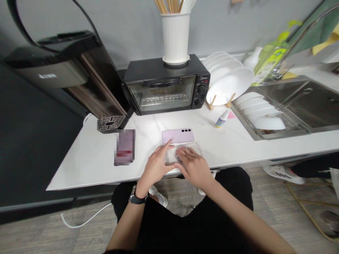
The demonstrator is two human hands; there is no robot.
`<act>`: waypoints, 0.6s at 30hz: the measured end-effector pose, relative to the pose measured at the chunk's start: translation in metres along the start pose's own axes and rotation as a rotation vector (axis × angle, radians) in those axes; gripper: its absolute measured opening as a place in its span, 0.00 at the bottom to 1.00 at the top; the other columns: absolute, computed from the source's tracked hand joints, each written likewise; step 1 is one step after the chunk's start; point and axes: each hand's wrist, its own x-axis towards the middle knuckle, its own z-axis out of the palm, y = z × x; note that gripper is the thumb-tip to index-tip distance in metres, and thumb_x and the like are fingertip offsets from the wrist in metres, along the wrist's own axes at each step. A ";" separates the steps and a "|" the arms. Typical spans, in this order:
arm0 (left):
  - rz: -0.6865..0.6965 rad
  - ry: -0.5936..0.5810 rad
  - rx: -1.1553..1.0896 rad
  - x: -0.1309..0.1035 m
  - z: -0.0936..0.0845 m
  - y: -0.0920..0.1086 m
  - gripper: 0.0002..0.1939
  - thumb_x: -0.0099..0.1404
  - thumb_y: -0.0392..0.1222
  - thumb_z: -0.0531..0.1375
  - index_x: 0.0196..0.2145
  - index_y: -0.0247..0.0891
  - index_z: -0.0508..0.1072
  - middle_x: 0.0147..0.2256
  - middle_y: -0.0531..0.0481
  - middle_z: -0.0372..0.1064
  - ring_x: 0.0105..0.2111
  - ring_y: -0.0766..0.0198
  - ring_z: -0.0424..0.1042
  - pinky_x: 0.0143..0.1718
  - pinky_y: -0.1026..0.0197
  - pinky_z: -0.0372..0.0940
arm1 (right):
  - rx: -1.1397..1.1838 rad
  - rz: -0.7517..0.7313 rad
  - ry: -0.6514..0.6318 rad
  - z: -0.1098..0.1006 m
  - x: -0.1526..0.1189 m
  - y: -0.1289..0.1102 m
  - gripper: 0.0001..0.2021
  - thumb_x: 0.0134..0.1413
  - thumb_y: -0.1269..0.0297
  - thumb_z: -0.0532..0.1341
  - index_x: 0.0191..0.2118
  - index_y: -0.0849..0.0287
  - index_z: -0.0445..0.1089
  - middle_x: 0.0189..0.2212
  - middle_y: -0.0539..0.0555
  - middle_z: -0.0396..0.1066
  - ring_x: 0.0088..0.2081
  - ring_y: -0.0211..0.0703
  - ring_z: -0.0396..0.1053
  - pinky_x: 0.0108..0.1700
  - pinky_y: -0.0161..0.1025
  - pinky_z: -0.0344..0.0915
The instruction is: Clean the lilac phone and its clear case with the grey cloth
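A clear phone case (198,149) lies on the white counter near its front edge. My left hand (156,164) steadies the case's left end, thumb and fingers spread around it, and wears a black-strapped watch. Over the middle of the case is my right hand (194,165), its fingers bent and blurred; whether they pinch something is hidden. Just behind the case, a lilac phone (178,135) rests with its camera side up. A small white spray bottle (221,119) stands to the right, beside a pink piece (231,115).
A blurred-out purple item (125,146) lies at left, before a dispenser (92,81). At the back stand a toaster oven (164,88) and racked white plates (230,83). The sink (307,106) is at right. The counter's front edge (238,164) runs close to my body.
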 end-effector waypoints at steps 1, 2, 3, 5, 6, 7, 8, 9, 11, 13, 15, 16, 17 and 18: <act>0.006 -0.009 -0.011 0.000 0.000 0.000 0.35 0.47 0.40 0.55 0.49 0.52 0.40 0.46 0.56 0.54 0.46 0.61 0.53 0.47 0.55 0.51 | 0.027 -0.023 0.000 0.004 0.002 -0.010 0.20 0.48 0.59 0.44 0.47 0.59 0.50 0.46 0.52 0.53 0.49 0.40 0.46 0.52 0.41 0.44; 0.010 -0.017 -0.021 -0.001 -0.001 -0.001 0.35 0.47 0.39 0.55 0.49 0.52 0.39 0.46 0.55 0.54 0.46 0.61 0.54 0.47 0.56 0.51 | 0.048 -0.035 -0.002 0.006 0.003 -0.017 0.20 0.47 0.58 0.44 0.47 0.60 0.50 0.47 0.52 0.53 0.49 0.40 0.46 0.51 0.40 0.44; 0.012 -0.020 -0.027 -0.001 -0.001 -0.001 0.35 0.48 0.39 0.54 0.49 0.53 0.39 0.46 0.55 0.54 0.46 0.61 0.54 0.47 0.55 0.51 | 0.067 -0.050 -0.007 0.007 0.003 -0.022 0.21 0.47 0.57 0.44 0.47 0.60 0.50 0.46 0.52 0.53 0.49 0.39 0.47 0.51 0.40 0.44; 0.008 -0.018 -0.025 -0.002 -0.001 -0.001 0.36 0.48 0.40 0.54 0.49 0.53 0.37 0.46 0.55 0.54 0.46 0.60 0.53 0.47 0.55 0.51 | 0.089 -0.076 -0.025 0.004 0.001 -0.024 0.21 0.46 0.56 0.45 0.46 0.58 0.51 0.46 0.52 0.54 0.48 0.39 0.48 0.51 0.39 0.44; 0.004 -0.013 -0.020 -0.003 -0.001 -0.002 0.36 0.48 0.40 0.54 0.49 0.53 0.36 0.46 0.55 0.54 0.46 0.60 0.53 0.47 0.54 0.51 | 0.095 -0.095 -0.036 0.001 -0.002 -0.021 0.20 0.46 0.56 0.45 0.46 0.57 0.52 0.45 0.51 0.55 0.48 0.38 0.49 0.51 0.39 0.45; 0.000 -0.010 -0.014 -0.003 -0.001 -0.002 0.37 0.47 0.41 0.55 0.50 0.53 0.35 0.45 0.55 0.55 0.46 0.60 0.53 0.46 0.54 0.51 | 0.094 -0.107 -0.041 -0.003 -0.005 -0.016 0.19 0.46 0.56 0.46 0.45 0.56 0.53 0.44 0.50 0.56 0.48 0.38 0.50 0.51 0.39 0.45; -0.001 -0.009 -0.008 -0.003 0.000 -0.002 0.39 0.47 0.41 0.55 0.50 0.51 0.35 0.45 0.55 0.55 0.46 0.59 0.53 0.46 0.54 0.51 | 0.087 -0.109 -0.041 -0.008 -0.008 -0.010 0.18 0.46 0.56 0.46 0.45 0.55 0.54 0.44 0.49 0.57 0.47 0.38 0.50 0.51 0.39 0.46; -0.002 -0.008 -0.005 -0.003 0.000 -0.002 0.40 0.46 0.42 0.56 0.50 0.50 0.34 0.45 0.54 0.55 0.46 0.59 0.53 0.46 0.54 0.51 | 0.075 -0.098 -0.038 -0.012 -0.012 -0.003 0.18 0.46 0.57 0.46 0.44 0.54 0.54 0.43 0.49 0.58 0.47 0.39 0.51 0.51 0.40 0.46; 0.001 -0.002 -0.001 -0.003 0.001 -0.002 0.41 0.45 0.44 0.56 0.51 0.48 0.33 0.45 0.53 0.55 0.46 0.59 0.53 0.47 0.54 0.51 | 0.033 -0.041 -0.023 -0.020 -0.020 0.012 0.17 0.46 0.59 0.47 0.44 0.53 0.54 0.43 0.49 0.58 0.47 0.40 0.51 0.51 0.42 0.44; 0.007 0.006 0.001 -0.002 0.001 -0.002 0.40 0.45 0.44 0.56 0.51 0.47 0.35 0.45 0.52 0.55 0.46 0.58 0.53 0.47 0.53 0.50 | -0.015 0.032 -0.010 -0.024 -0.025 0.025 0.17 0.47 0.61 0.46 0.45 0.54 0.53 0.44 0.50 0.56 0.47 0.40 0.50 0.52 0.44 0.41; 0.011 0.013 -0.002 -0.001 0.001 -0.001 0.38 0.45 0.44 0.57 0.50 0.47 0.39 0.45 0.53 0.55 0.46 0.58 0.54 0.47 0.53 0.50 | -0.054 0.090 0.004 -0.022 -0.026 0.030 0.18 0.47 0.61 0.45 0.47 0.56 0.50 0.46 0.51 0.53 0.49 0.41 0.47 0.52 0.45 0.38; 0.009 0.017 -0.006 -0.001 0.002 -0.001 0.38 0.44 0.44 0.57 0.50 0.48 0.40 0.45 0.53 0.55 0.45 0.58 0.54 0.47 0.53 0.50 | -0.065 0.107 0.011 -0.018 -0.024 0.029 0.20 0.47 0.60 0.46 0.48 0.58 0.49 0.48 0.53 0.51 0.49 0.42 0.45 0.52 0.45 0.38; 0.005 0.024 -0.011 0.000 0.002 -0.001 0.38 0.44 0.44 0.57 0.50 0.48 0.41 0.45 0.53 0.55 0.45 0.57 0.54 0.47 0.53 0.51 | -0.072 0.120 0.023 -0.014 -0.022 0.025 0.22 0.46 0.59 0.46 0.49 0.61 0.47 0.49 0.54 0.48 0.50 0.43 0.42 0.52 0.45 0.37; 0.000 0.033 -0.017 0.000 0.002 -0.001 0.38 0.44 0.44 0.57 0.50 0.48 0.41 0.44 0.53 0.56 0.45 0.57 0.55 0.47 0.53 0.51 | -0.074 0.128 0.034 -0.008 -0.018 0.019 0.25 0.45 0.57 0.47 0.49 0.63 0.46 0.49 0.56 0.46 0.51 0.44 0.39 0.52 0.45 0.38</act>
